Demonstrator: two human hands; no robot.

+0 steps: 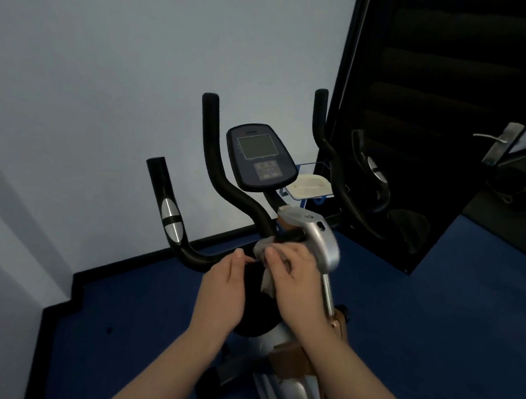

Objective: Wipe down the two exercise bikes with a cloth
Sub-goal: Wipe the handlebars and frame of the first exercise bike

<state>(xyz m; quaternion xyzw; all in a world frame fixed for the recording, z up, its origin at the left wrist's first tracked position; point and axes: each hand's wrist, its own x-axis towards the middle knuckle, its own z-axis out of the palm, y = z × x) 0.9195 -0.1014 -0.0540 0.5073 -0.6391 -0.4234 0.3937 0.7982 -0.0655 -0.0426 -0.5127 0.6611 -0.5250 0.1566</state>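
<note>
An exercise bike (321, 244) with black handlebars (216, 177) and a dark console (260, 157) stands in front of me. A grey cloth (263, 247) is wrapped around the handlebar where it meets the silver stem. My right hand (294, 273) grips the cloth against the bar. To its left, my left hand (224, 284) has its fingers curled around the lower left handlebar. Only one bike is in view.
A pale wall stands behind the bike, over blue carpet (435, 305). A dark panel (432, 117) to the right reflects the handlebars. A small blue wire basket holding a cream tray (311, 187) stands behind the console. A door handle (499, 142) shows at far right.
</note>
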